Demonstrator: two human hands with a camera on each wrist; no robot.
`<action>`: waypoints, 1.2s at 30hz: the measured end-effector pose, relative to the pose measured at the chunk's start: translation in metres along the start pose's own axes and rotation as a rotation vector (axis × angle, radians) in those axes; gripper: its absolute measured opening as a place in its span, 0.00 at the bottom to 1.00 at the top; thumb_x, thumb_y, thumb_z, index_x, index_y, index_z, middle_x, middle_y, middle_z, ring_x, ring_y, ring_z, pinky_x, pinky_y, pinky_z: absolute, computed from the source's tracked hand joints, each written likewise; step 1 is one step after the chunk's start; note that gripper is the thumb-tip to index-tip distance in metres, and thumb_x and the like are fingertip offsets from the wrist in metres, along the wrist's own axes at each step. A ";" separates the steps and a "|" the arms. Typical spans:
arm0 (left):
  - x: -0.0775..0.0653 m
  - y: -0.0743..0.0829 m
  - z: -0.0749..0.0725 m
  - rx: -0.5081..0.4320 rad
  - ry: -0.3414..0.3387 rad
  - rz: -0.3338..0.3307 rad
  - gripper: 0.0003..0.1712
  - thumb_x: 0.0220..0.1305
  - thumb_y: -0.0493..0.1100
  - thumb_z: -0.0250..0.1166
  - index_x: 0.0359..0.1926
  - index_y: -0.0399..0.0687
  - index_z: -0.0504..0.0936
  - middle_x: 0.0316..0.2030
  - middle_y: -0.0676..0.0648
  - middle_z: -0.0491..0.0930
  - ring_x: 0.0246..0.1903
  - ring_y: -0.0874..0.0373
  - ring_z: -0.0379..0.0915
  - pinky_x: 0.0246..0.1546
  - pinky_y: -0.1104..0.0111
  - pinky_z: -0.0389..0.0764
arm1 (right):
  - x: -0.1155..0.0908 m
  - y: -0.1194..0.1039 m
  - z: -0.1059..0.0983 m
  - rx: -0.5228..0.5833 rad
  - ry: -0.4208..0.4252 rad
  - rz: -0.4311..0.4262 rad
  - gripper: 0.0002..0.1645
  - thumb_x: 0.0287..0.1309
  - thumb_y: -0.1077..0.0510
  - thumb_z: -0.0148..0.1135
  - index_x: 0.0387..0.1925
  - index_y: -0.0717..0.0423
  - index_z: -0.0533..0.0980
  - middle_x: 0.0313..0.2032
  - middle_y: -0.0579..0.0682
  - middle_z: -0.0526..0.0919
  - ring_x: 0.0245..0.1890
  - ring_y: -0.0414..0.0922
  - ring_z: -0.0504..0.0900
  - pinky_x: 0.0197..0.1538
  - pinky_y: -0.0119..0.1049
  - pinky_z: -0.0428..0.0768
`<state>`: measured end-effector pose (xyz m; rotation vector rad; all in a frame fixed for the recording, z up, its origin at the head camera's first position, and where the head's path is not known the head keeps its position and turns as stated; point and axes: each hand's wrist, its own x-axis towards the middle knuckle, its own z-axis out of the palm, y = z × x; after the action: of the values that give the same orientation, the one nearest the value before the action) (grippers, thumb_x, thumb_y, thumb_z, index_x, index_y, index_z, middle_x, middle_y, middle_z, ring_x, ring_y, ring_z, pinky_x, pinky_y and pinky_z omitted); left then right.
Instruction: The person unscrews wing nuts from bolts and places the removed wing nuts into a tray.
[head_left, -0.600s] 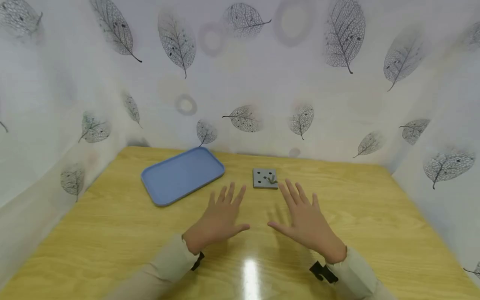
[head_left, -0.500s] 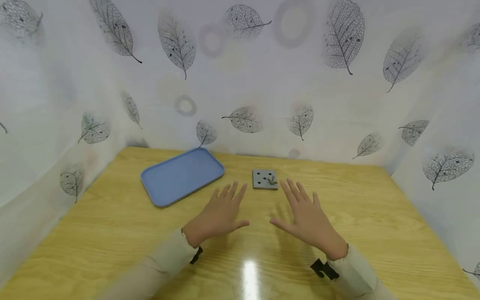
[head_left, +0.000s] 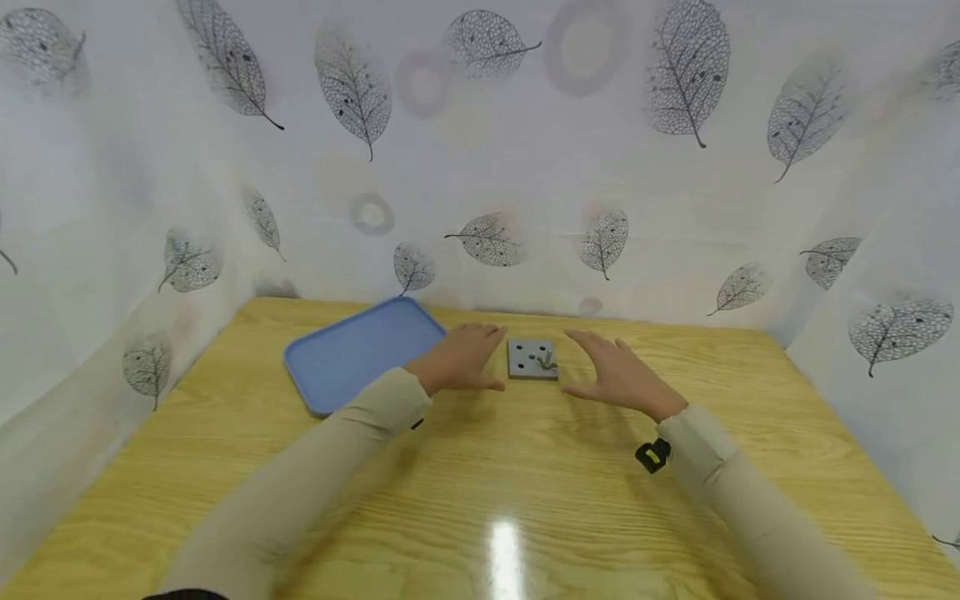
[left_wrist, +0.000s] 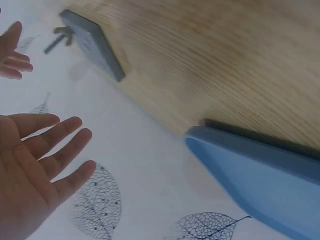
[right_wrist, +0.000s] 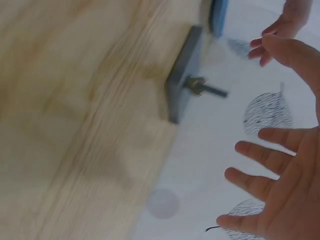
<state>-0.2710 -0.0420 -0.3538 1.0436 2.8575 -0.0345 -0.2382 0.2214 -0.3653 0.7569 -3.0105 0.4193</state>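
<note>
A square grey plate (head_left: 531,372) with several dark holes lies on the table. From one corner stands a metal bolt (right_wrist: 216,91), with a brass-coloured wing nut (right_wrist: 195,85) low on it near the plate. My left hand (head_left: 465,360) is just left of the plate in the head view, palm turned inward, thumb and fingers apart. On the plate's other side my right hand (head_left: 621,375) mirrors it, fingers spread. Both wrist views show bare palms, the left hand (left_wrist: 30,175) and the right hand (right_wrist: 292,185) holding nothing.
A blue tray (head_left: 352,354) lies angled at the back left, partly covered by my left hand and sleeve in the head view. Behind the wooden table (head_left: 450,492) hangs a white leaf-patterned cloth (head_left: 525,150), which also runs along both sides.
Both hands have moved forward over the table to either side of the plate, and their palms have turned to face each other. The plate and tray stay in place.
</note>
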 end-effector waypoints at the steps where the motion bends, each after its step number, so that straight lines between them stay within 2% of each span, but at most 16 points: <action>1: 0.005 -0.001 0.000 0.009 -0.015 -0.002 0.54 0.56 0.67 0.61 0.72 0.40 0.50 0.69 0.41 0.58 0.69 0.46 0.55 0.69 0.54 0.56 | 0.005 0.004 0.001 -0.003 -0.011 -0.010 0.53 0.50 0.41 0.66 0.70 0.57 0.53 0.67 0.60 0.62 0.67 0.60 0.62 0.65 0.69 0.51; 8: 0.035 -0.005 0.010 0.054 -0.079 -0.026 0.56 0.53 0.71 0.60 0.71 0.42 0.53 0.68 0.42 0.60 0.68 0.46 0.57 0.69 0.54 0.58 | 0.035 0.019 0.012 -0.039 -0.126 -0.055 0.53 0.49 0.41 0.68 0.69 0.59 0.56 0.66 0.61 0.64 0.65 0.61 0.64 0.65 0.67 0.55; 15: 0.049 -0.008 0.017 0.065 -0.122 -0.068 0.57 0.52 0.73 0.59 0.71 0.43 0.53 0.68 0.43 0.61 0.67 0.47 0.58 0.69 0.55 0.58 | 0.061 0.034 0.025 -0.006 -0.230 -0.052 0.56 0.47 0.41 0.69 0.70 0.61 0.54 0.67 0.61 0.62 0.65 0.61 0.65 0.65 0.56 0.65; 18: 0.052 -0.008 0.019 0.067 -0.131 -0.074 0.57 0.51 0.73 0.59 0.71 0.43 0.54 0.67 0.43 0.62 0.65 0.47 0.60 0.68 0.55 0.60 | 0.067 0.037 0.026 0.043 -0.265 -0.037 0.56 0.47 0.42 0.70 0.69 0.63 0.54 0.66 0.62 0.63 0.65 0.60 0.65 0.65 0.56 0.65; 23: 0.059 -0.009 0.023 0.062 -0.137 -0.085 0.56 0.50 0.73 0.60 0.70 0.44 0.56 0.64 0.43 0.66 0.61 0.49 0.65 0.65 0.56 0.65 | 0.071 0.040 0.025 0.102 -0.283 -0.039 0.53 0.47 0.46 0.71 0.66 0.68 0.57 0.61 0.63 0.69 0.61 0.59 0.69 0.65 0.54 0.66; 29: 0.068 -0.010 0.028 0.031 -0.155 -0.108 0.56 0.49 0.73 0.62 0.70 0.45 0.58 0.61 0.44 0.69 0.58 0.51 0.67 0.63 0.57 0.66 | 0.073 0.042 0.026 0.097 -0.283 -0.059 0.51 0.46 0.45 0.71 0.65 0.68 0.60 0.58 0.62 0.71 0.58 0.57 0.71 0.63 0.54 0.68; 36: 0.078 -0.010 0.035 -0.044 -0.152 -0.114 0.48 0.47 0.70 0.66 0.62 0.46 0.67 0.49 0.48 0.73 0.44 0.56 0.69 0.54 0.61 0.71 | 0.074 0.042 0.026 0.099 -0.281 -0.091 0.50 0.46 0.45 0.71 0.64 0.67 0.61 0.58 0.61 0.72 0.57 0.56 0.72 0.62 0.53 0.69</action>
<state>-0.3339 -0.0018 -0.3963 0.8309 2.7630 -0.0562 -0.3217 0.2158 -0.3956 1.0382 -3.2136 0.5014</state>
